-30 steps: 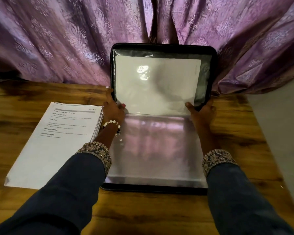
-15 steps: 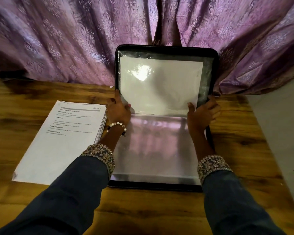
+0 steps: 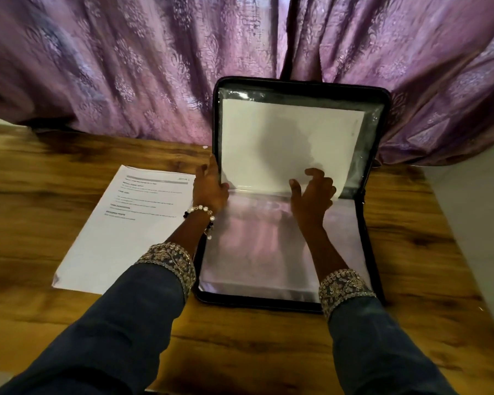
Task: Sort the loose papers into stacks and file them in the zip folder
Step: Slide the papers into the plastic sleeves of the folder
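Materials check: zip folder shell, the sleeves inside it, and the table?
Zip folder: black shell, probably fabric or faux leather; matte, soft rounded edging, too dark to be sure.
Sleeves: thin clear plastic film; glossy, and the lower one mirrors the purple curtain.
Table: wood or wood-look laminate; brown grain with dark knots and a mild sheen, which one is unclear.

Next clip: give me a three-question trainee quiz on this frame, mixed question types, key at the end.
1. True or false: the zip folder lies closed on the table.
2. The printed paper stack lies beside which hand: A left hand, B right hand?
3. Fill in: the raised half of the folder leans against the purple ____.

Key: 1 false, it stands open with a white sheet in its upright sleeve. 2 A. 3 curtain.
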